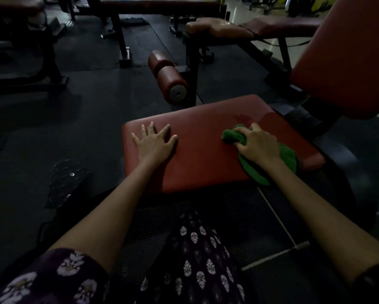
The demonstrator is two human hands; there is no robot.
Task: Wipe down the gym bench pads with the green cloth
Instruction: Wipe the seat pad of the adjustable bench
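Observation:
A red seat pad (203, 150) of a gym bench lies in front of me. My left hand (154, 142) rests flat on its left part with fingers spread. My right hand (257, 142) grips a bunched green cloth (230, 134) and presses it on the pad's right part. More of the cloth trails under my wrist to the pad's near right edge. The tilted red back pad (346, 60) rises at the right.
Two red leg rollers (168, 73) on a black post stand just beyond the seat pad. Other benches (260, 27) with red pads stand behind on black rubber flooring (52, 132). A dark patterned object (63, 183) lies on the floor at the left.

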